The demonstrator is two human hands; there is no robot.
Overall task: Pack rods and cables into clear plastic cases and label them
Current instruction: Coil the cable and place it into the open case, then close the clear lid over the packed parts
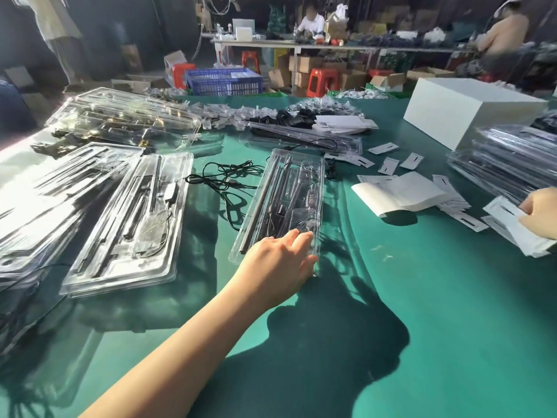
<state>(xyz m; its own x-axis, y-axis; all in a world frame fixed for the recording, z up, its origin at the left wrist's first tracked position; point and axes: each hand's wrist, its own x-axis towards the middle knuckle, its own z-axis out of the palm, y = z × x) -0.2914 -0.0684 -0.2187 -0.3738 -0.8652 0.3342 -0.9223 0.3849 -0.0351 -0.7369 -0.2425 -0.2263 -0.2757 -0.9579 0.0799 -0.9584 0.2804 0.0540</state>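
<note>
Several filled clear cases stacked at left of green table, out of way. Open tray beside them held rods, cable. Left hand lay flat, pressing near end of centre case holding rods, cable, controller, likely steadying it. Right hand pinched white label from pile at right edge.

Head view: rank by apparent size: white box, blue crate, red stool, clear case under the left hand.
1. clear case; white box looks similar, box is farther, so unranked
2. blue crate
3. red stool
The left hand rests on the case's near end.
</note>
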